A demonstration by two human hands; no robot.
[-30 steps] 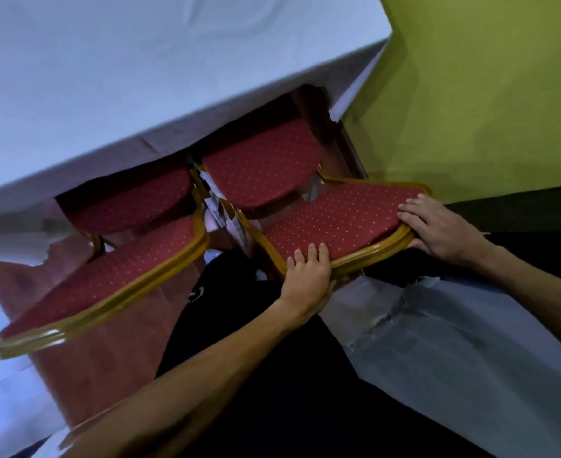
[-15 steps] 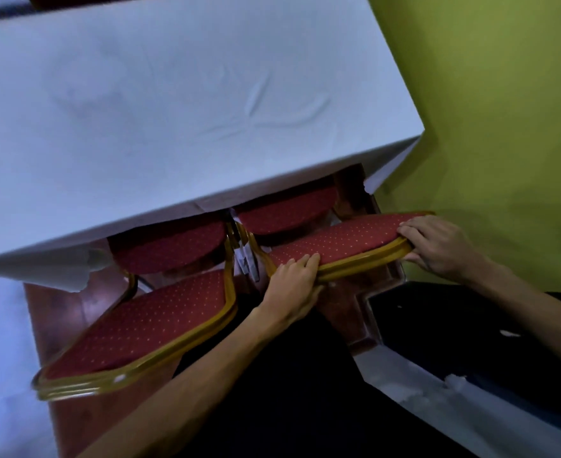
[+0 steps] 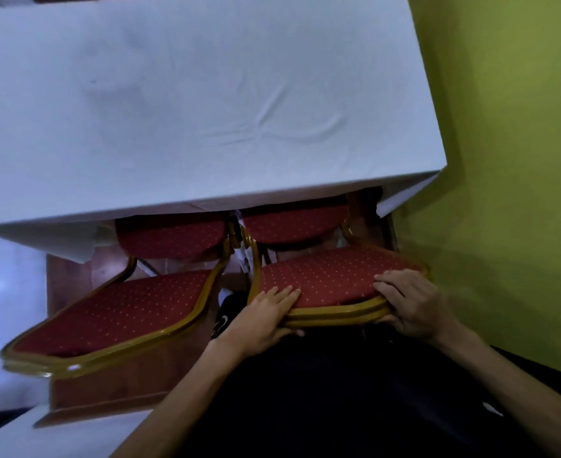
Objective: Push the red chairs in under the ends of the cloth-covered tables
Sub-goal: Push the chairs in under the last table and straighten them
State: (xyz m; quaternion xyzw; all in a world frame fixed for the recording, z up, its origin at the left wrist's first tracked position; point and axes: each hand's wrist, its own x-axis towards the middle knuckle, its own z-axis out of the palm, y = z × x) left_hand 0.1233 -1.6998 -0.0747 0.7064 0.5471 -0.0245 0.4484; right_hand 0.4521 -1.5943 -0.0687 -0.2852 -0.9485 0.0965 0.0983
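The left hand's fingers (image 3: 284,296) lie flat on the padded top of the right-hand red dotted chair with a gold metal frame (image 3: 332,279), while the thumb curls under the frame's rim — so the left hand (image 3: 262,320) is clamped on the chair back's left corner. The right hand's fingers (image 3: 390,287) spread over the same pad at its right corner, with the palm wrapped round the gold edge; the right hand (image 3: 414,305) grips there too. Between the two hands runs the doubled gold rim of the backrest.

Beyond the fingertips, this chair's round red seat sits partly beneath the edge of the white cloth-covered table (image 3: 206,110), whose hem hangs just above it. To the left of the left hand stands a second red dotted chair with gold frame (image 3: 120,309), its backrest reaching further out from the table and its seat also tucked under the hem — no hand touches it. Past the right hand rises a yellow-green wall (image 3: 510,160). Beneath both chairs shows a reddish-brown floor (image 3: 107,391).
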